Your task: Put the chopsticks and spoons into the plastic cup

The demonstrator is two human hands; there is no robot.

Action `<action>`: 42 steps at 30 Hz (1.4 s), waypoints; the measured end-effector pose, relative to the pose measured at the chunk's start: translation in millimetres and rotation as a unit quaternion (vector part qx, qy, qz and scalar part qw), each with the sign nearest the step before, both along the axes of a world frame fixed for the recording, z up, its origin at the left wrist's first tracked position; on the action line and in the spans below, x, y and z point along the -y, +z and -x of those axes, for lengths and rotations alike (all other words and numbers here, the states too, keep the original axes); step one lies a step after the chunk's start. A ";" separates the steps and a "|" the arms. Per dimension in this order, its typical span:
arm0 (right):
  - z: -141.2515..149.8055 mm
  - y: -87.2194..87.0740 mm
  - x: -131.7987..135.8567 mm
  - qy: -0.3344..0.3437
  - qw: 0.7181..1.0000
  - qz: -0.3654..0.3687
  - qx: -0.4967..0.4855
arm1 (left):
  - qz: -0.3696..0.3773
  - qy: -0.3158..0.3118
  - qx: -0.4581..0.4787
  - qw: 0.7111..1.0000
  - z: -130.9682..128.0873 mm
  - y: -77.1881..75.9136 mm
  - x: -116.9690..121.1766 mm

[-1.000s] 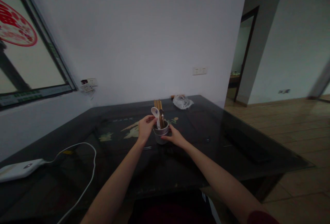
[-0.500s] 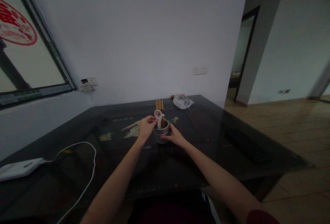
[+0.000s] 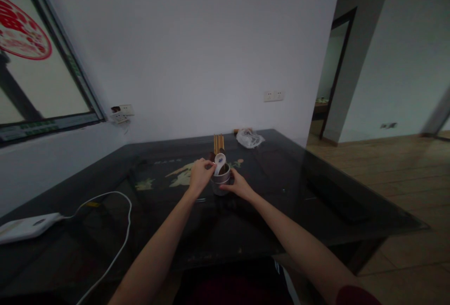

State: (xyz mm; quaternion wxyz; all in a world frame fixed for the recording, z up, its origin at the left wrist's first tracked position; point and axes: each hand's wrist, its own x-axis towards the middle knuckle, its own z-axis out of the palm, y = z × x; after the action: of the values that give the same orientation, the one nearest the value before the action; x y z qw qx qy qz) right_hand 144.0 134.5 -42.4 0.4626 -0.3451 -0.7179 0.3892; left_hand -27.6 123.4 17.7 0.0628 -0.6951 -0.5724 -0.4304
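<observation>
Left hand (image 3: pixel 201 174) pinches a spoon (image 3: pixel 220 159) at the mouth of a cup (image 3: pixel 218 188), right hand (image 3: pixel 240 186) grasping its side; spoon-handling seems underway, the next move likely needing a steady cup

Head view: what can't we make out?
All in head view:
Chopsticks, lower ends: hidden by cup.
Spoon, exact contact with left hand: too small.
Cup, inside bottom: hidden by near wall.
White device, end: cut off by left edge.
Lettering: too small, blurred.
</observation>
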 end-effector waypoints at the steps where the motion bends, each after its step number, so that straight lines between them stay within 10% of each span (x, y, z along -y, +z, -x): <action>1: 0.1 -0.5 -0.3 0.002 1.000 -0.001 -0.003 | 0.006 0.005 -0.006 1.000 -0.2 -0.2 0.2; 12: 0.2 -5.2 -4.6 0.007 1.000 0.001 0.003 | 0.127 0.025 -0.081 0.988 -5.1 13.0 10.1; 27: 0.3 -5.1 -4.6 -0.003 1.000 -0.004 0.003 | 0.108 0.039 -0.155 0.981 -7.8 20.1 21.8; 42: -0.5 -4.5 -4.0 -0.003 1.000 -0.004 0.015 | 0.024 -0.045 0.158 0.986 0.3 10.3 5.3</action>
State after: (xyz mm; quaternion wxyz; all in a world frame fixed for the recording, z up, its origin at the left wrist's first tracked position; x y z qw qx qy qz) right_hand 144.5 138.5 -46.9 0.4541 -0.3510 -0.7256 0.3796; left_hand -27.9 118.1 28.0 -0.0642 -0.6451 -0.5531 -0.5233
